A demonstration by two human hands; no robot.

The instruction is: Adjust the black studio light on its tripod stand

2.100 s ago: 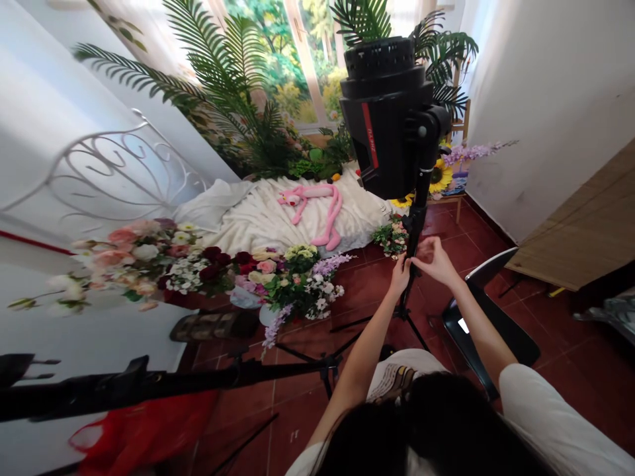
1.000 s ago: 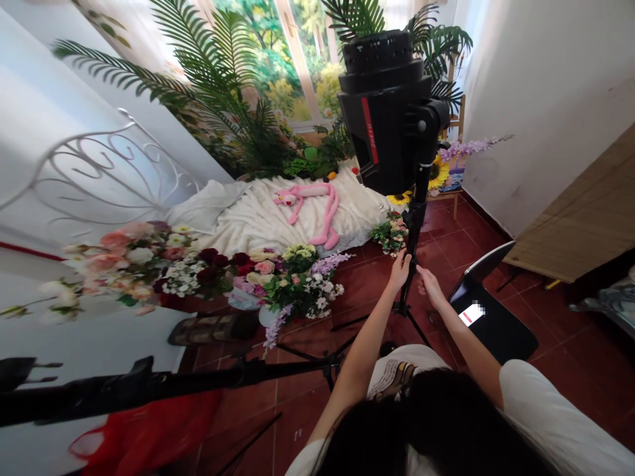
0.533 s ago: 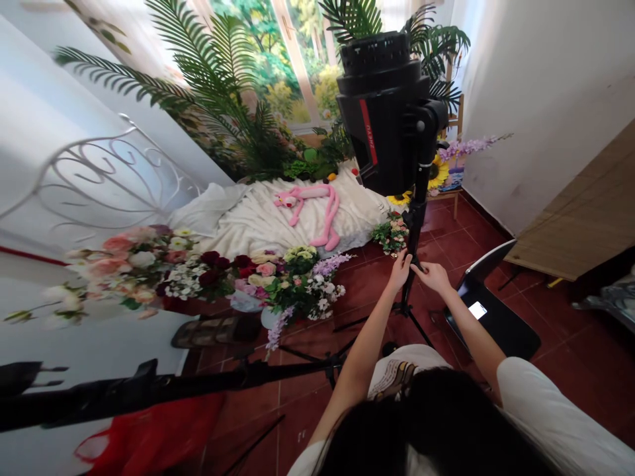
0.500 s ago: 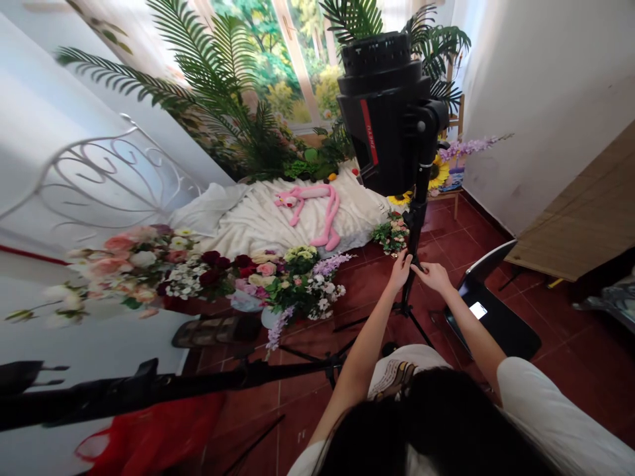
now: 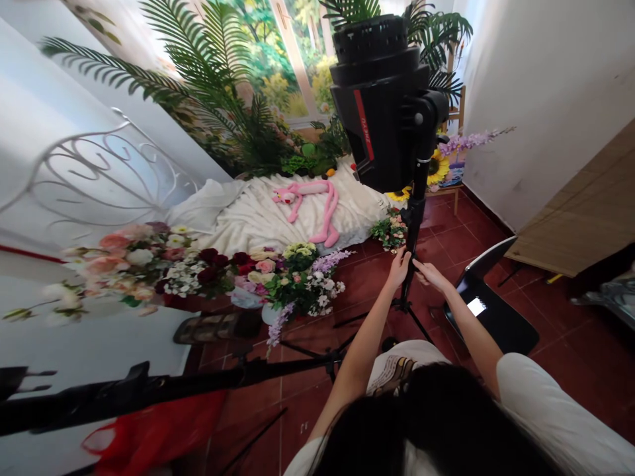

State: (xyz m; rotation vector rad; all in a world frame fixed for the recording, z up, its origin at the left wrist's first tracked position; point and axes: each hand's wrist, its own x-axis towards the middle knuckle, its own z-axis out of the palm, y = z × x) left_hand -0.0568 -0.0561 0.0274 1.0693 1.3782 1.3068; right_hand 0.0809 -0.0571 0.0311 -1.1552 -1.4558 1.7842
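A black studio light (image 5: 381, 112) with a red stripe sits on top of a black light stand (image 5: 415, 205), which stands on spread legs in front of me. Around the stand's pole, from its left side, my left hand (image 5: 398, 270) is closed. My right hand (image 5: 431, 275) meets the pole from the right at the same height, its fingers curled and pinched against the stand. Any small part between those fingertips is hidden.
A pink plush toy (image 5: 312, 192) lies on a white blanket (image 5: 248, 215) beyond artificial flowers (image 5: 297, 281). On the right is a black chair (image 5: 501, 324) with a phone (image 5: 477, 306) on it. Another black stand (image 5: 198, 387) crosses the lower left above a red bag (image 5: 159, 430).
The lamp head appears slightly higher and further left, with a small shift of the whole view. My right-hand fingers have changed position slightly at the pole; my left hand stays around it.
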